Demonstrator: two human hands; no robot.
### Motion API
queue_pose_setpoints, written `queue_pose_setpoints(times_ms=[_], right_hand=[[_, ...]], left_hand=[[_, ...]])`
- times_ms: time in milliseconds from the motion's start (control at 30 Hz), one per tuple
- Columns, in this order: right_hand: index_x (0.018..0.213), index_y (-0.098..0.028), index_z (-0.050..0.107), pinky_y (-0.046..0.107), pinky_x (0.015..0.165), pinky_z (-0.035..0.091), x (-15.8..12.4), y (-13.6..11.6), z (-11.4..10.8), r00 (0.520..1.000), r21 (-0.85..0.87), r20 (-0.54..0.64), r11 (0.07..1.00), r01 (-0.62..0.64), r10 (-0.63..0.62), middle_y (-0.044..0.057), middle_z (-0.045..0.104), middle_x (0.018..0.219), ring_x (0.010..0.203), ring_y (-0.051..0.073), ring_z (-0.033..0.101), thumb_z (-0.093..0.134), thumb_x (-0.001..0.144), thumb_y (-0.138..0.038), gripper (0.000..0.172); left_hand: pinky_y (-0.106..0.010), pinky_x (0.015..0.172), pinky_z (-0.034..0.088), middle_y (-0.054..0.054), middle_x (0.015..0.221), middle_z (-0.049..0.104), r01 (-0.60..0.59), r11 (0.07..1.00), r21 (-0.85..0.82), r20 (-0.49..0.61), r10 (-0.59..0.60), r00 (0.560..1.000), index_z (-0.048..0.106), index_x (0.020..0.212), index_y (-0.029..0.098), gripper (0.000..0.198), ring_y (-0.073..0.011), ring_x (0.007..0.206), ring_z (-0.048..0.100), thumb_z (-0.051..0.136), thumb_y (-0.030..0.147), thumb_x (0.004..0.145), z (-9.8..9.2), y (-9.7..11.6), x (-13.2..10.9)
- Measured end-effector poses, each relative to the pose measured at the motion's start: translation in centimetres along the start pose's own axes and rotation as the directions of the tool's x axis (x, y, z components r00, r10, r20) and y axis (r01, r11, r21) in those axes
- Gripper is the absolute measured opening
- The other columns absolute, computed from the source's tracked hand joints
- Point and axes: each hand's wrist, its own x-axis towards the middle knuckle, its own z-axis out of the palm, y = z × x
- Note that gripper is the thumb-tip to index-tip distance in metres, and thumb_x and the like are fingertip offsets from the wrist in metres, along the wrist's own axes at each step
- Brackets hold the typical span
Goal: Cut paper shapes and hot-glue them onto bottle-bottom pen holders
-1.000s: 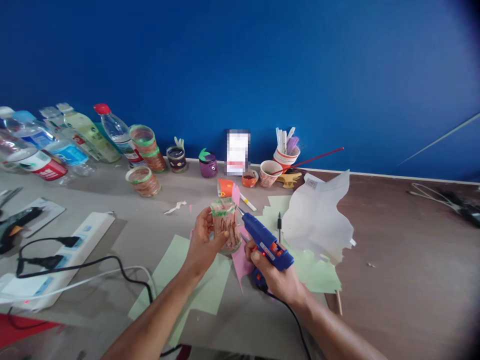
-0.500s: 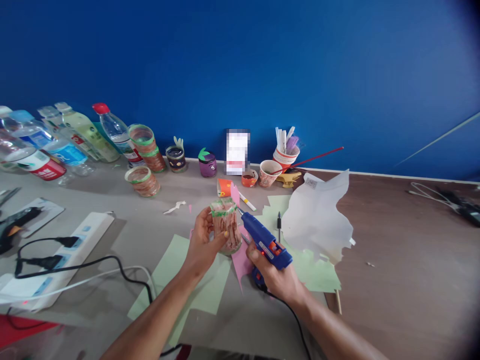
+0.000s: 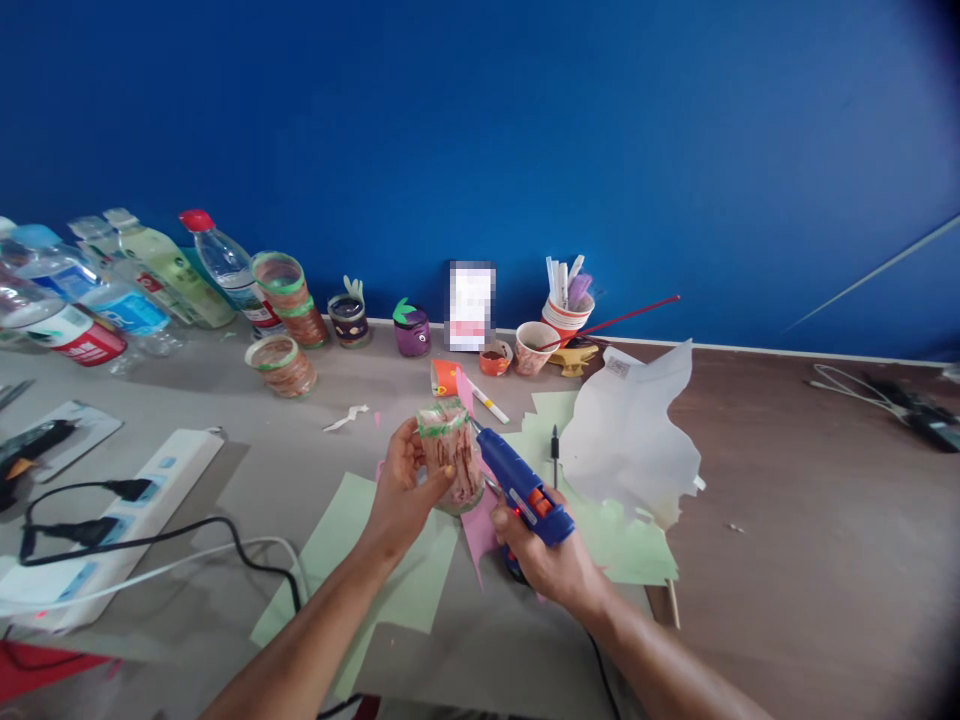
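In the middle of the head view, my left hand (image 3: 411, 490) grips a clear plastic cup piece (image 3: 450, 450) streaked with brown paint and banded green at its rim. My right hand (image 3: 551, 560) is wrapped round the handle of a blue hot glue gun (image 3: 521, 485), whose small red light glows. The gun's nozzle points up and left, at the right side of the green rim; whether it touches cannot be made out. Pink paper (image 3: 480, 545) and green paper (image 3: 412, 580) lie beneath my hands.
Plastic bottles (image 3: 135, 310) and painted cup pieces (image 3: 281, 368) stand at the back left. A power strip (image 3: 180, 470) with cables lies left. A propped phone (image 3: 470, 305), paper cups (image 3: 534, 350) and a purple jar (image 3: 412, 332) line the wall. White paper (image 3: 630, 430) lies right.
The glue gun has tilted and shifted slightly left, its tip staying near the rim. The cup piece stays in my left hand, almost unmoved. The whole view has shifted a little.
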Motion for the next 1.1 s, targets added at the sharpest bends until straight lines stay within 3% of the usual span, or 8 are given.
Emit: queue_pose_setpoints(times_ms=[267,400,700,867,1100], right_hand=[[0.078,-0.02,0.05,0.021,0.048,0.037,0.2,-0.8,0.0,0.999,0.063,0.031,0.998,0.018,-0.02,-0.007,0.043,0.055,0.049,0.009,0.036,0.062,0.079,-0.032,0.017],[0.08,-0.019,0.054,0.022,0.053,0.042,0.2,-1.7,-0.1,0.995,0.165,0.095,0.986,0.021,-0.037,-0.003,0.052,0.065,0.054,0.01,0.044,0.059,0.081,-0.037,0.019],[0.09,-0.018,0.064,0.032,0.071,0.051,-0.1,-2.3,-0.6,0.98,0.183,0.114,0.973,0.141,-0.163,0.007,0.065,0.081,0.073,0.019,0.061,0.049,0.086,-0.062,0.047],[0.102,-0.017,0.065,0.038,0.082,0.052,-0.4,-1.7,-0.9,0.976,0.216,0.109,0.963,0.16,-0.187,0.012,0.067,0.093,0.087,0.024,0.064,0.043,0.086,-0.067,0.056],[0.097,-0.017,0.069,0.043,0.092,0.048,-0.3,-0.2,-1.2,0.978,0.281,0.08,0.946,0.163,-0.192,0.012,0.068,0.086,0.096,0.029,0.063,0.033,0.082,-0.077,0.071]], left_hand=[[-0.043,0.098,0.042,-0.009,0.115,0.062,0.022,0.999,-0.026,0.021,-0.022,1.0,0.05,0.122,0.023,0.065,-0.0269,0.112,0.056,0.079,0.033,0.065,0.2,0.3,0.0],[-0.041,0.096,0.043,-0.009,0.111,0.063,0.046,0.997,-0.059,0.03,-0.044,0.999,0.049,0.123,0.022,0.066,-0.0264,0.11,0.057,0.079,0.034,0.065,0.2,0.4,0.0],[-0.036,0.091,0.044,-0.008,0.112,0.063,0.068,0.993,-0.096,0.049,-0.064,0.997,0.049,0.122,0.021,0.064,-0.0237,0.107,0.058,0.077,0.033,0.066,0.3,1.0,0.0],[-0.036,0.089,0.045,-0.008,0.11,0.064,0.09,0.992,-0.089,0.045,-0.086,0.995,0.05,0.122,0.021,0.064,-0.0235,0.105,0.059,0.077,0.032,0.065,0.2,1.1,0.0],[-0.036,0.089,0.046,-0.008,0.111,0.064,0.107,0.991,-0.082,0.049,-0.103,0.993,0.051,0.121,0.021,0.066,-0.0247,0.107,0.059,0.079,0.031,0.062,0.3,1.1,0.1]])
